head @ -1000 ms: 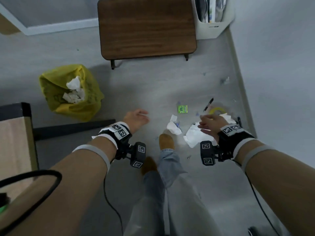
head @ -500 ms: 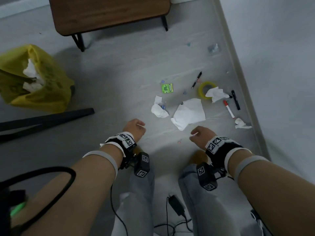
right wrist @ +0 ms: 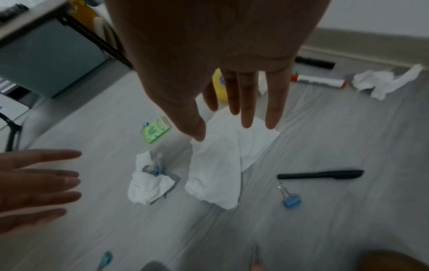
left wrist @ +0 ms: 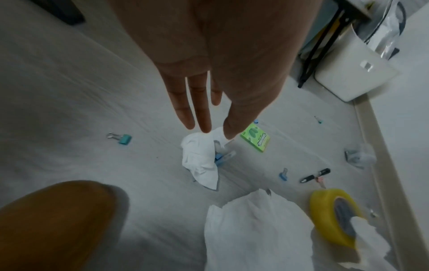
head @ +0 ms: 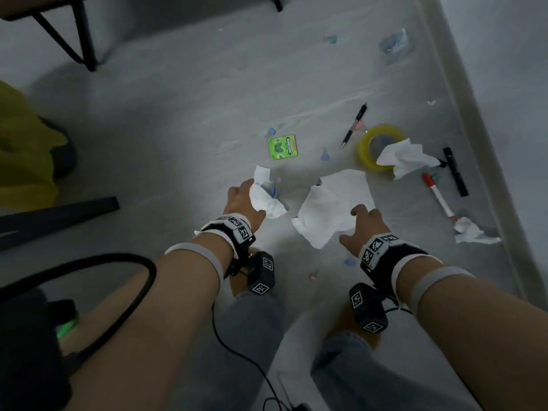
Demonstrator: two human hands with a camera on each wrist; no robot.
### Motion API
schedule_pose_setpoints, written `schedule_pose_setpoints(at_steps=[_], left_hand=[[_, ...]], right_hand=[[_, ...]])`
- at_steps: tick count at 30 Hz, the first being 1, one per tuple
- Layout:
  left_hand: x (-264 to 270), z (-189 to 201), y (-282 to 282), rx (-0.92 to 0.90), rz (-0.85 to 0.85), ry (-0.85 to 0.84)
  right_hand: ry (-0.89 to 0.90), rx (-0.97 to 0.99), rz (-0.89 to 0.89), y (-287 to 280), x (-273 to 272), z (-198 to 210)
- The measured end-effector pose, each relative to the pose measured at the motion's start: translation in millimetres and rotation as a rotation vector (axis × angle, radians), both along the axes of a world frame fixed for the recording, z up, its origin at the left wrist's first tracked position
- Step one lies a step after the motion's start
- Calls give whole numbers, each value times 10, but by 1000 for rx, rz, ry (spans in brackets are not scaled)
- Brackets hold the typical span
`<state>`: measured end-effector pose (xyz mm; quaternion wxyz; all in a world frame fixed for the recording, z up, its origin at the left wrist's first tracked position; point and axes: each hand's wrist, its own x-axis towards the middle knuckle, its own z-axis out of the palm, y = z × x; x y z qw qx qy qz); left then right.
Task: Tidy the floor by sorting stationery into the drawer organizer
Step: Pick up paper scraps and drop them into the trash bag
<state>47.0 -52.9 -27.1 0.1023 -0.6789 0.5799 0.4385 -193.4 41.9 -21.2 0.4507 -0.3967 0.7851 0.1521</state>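
My left hand [head: 241, 197] hovers with straight fingers over a small crumpled tissue [head: 267, 200]; the left wrist view shows the left hand [left wrist: 213, 133] just above that tissue [left wrist: 200, 157], holding nothing. My right hand [head: 360, 223] is spread over a larger white tissue [head: 329, 209], fingers [right wrist: 247, 110] straight above it. On the grey floor beyond lie a black pen [head: 354, 124], a yellow tape roll [head: 369, 148], a black marker [head: 455, 170], a red-capped white marker [head: 439, 197] and a green pack [head: 283, 146]. Blue binder clips [right wrist: 290, 199] lie scattered. No drawer organizer is in view.
Two more crumpled tissues [head: 406, 157] [head: 471, 231] lie by the right wall's skirting [head: 489, 137]. A yellow bag [head: 26, 149] sits at the left beside a black bar [head: 59, 215]. Table legs [head: 83, 40] stand at the back left. A cable [head: 237, 351] runs between my knees.
I have leaned closer to the floor. Both hands moved forward, from short of the tissues to directly over them, and their fingers have straightened.
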Motion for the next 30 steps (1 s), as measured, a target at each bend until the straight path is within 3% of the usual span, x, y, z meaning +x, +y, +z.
schedule_pose_setpoints(at_steps=[3,6,9,14,20,24,27,30], left_hand=[[47,-611,-158,0,-10,-24],[98,-1180,-275,-24,-182,-76],[106,-1480,-396,-79,-271,-113],[88,-1773,-417,-236,-200,-75],[125,-1646,-526,-208,-84,-106],[40,-1479,-690,-306,0,-26],[-170,-1349,-876,-322,60,171],[-544,-1090,-1004,-74,241,566]], right_hand=[[41,-4,-30,-146,16,-599],[98,9,-40,-282,12,-1154],[167,16,-74,-346,35,-1518],[169,-16,-142,-512,38,-1760],[80,-95,210,-675,-81,-1634],[-6,-197,310,-955,-271,-1324],[-69,-285,263,-1225,-446,-1018],[-149,-487,54,-1382,-599,-723]])
